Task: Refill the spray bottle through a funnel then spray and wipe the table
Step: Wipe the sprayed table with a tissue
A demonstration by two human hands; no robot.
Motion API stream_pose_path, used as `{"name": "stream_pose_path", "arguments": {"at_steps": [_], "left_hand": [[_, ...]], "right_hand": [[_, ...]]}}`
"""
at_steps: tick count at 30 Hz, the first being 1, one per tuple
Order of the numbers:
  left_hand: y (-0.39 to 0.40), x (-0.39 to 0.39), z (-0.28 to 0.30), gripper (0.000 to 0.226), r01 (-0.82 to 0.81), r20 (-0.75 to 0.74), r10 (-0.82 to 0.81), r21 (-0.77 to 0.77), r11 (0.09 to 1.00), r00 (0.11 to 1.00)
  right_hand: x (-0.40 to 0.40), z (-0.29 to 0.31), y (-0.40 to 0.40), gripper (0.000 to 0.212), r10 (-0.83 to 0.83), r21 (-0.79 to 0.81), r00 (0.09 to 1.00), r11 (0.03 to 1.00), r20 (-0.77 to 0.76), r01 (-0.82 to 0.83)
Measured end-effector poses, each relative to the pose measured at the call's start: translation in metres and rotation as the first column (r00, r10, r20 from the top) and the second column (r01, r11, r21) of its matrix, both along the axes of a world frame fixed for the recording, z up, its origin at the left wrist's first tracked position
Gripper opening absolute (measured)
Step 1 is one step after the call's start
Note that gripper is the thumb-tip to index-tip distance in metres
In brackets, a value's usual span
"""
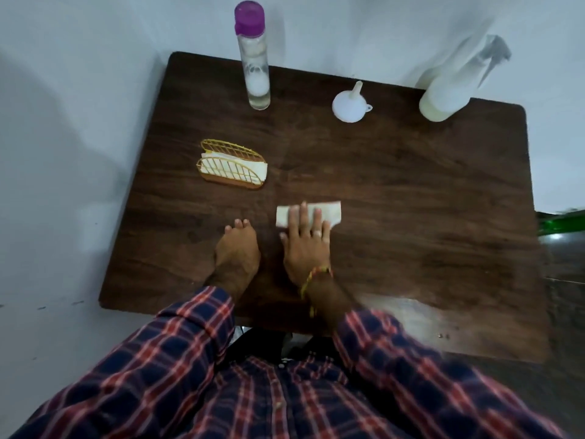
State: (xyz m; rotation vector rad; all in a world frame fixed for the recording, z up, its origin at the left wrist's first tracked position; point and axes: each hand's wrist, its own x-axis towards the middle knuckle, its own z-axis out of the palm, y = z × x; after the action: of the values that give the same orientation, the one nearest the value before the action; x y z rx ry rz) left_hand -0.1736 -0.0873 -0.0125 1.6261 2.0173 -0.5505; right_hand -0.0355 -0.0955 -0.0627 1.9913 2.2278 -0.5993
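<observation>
My right hand (306,245) lies flat with straight fingers on a folded white napkin (329,210), pressing it against the dark wooden table (411,201) near its middle. My left hand (237,248) rests on the table just to the left, fingers loosely together, holding nothing. At the back right stands the white spray bottle (443,93) with its trigger head on. A small white funnel (349,104) sits spout-up at the back centre. A tall clear water bottle (254,58) with a purple cap stands at the back left.
A gold wire napkin holder (232,164) with several white napkins stands left of centre. White walls close off the table's back and left sides. A green and dark object (563,223) lies beyond the right edge.
</observation>
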Motion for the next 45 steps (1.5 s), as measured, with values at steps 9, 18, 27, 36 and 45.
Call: {"name": "stream_pose_path", "arguments": {"at_steps": [9, 18, 27, 36, 45], "left_hand": [[0.011, 0.025, -0.002, 0.040, 0.123, -0.077, -0.126, -0.043, 0.992, 0.989], [0.000, 0.023, 0.003, 0.053, 0.115, -0.069, -0.116, -0.022, 0.993, 0.991], [-0.017, 0.076, -0.011, 0.061, 0.151, 0.102, -0.172, 0.180, 0.972, 0.980], [-0.026, 0.145, -0.020, 0.057, 0.305, 0.217, -0.360, 0.247, 0.920, 0.907], [-0.030, 0.161, -0.014, 0.057, 0.210, 0.163, -0.240, 0.182, 0.960, 0.957]], "right_hand": [[0.086, -0.007, 0.064, 0.060, -0.311, 0.024, 0.949, 0.950, 0.043, 0.310], [0.115, -0.002, -0.070, 0.063, -0.086, 0.056, 0.989, 0.995, 0.121, 0.080], [0.172, -0.003, -0.023, 0.064, -0.326, 0.103, 0.942, 0.943, 0.079, 0.317], [0.251, 0.000, -0.024, 0.059, -0.480, -0.029, 0.874, 0.875, 0.083, 0.483], [0.246, 0.008, 0.044, 0.060, -0.220, -0.024, 0.973, 0.975, 0.069, 0.222]]}}
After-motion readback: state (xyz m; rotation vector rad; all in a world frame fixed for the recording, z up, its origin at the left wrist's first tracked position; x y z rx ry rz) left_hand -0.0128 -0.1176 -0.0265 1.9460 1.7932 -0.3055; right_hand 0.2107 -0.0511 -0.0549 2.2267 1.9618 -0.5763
